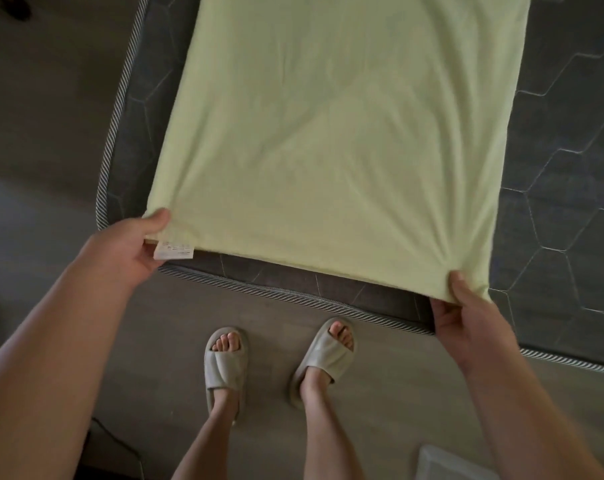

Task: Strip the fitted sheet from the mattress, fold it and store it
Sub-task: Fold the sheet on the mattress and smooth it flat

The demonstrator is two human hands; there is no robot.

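A pale yellow-green fitted sheet [328, 133] lies folded into a long strip on the dark grey mattress [563, 168], running away from me. My left hand [127, 247] pinches its near left corner, thumb on top, beside a small white care label [174, 250]. My right hand [466, 323] pinches the near right corner, where the cloth bunches into creases. The near edge is lifted slightly above the mattress. The sheet's far end runs out of the frame at the top.
The mattress has a hexagon-stitched top and a striped piped rim [293, 296] with a rounded corner at my left. My feet in beige slippers [224, 362] stand on grey wood flooring. A pale box corner [442, 462] shows at the bottom right.
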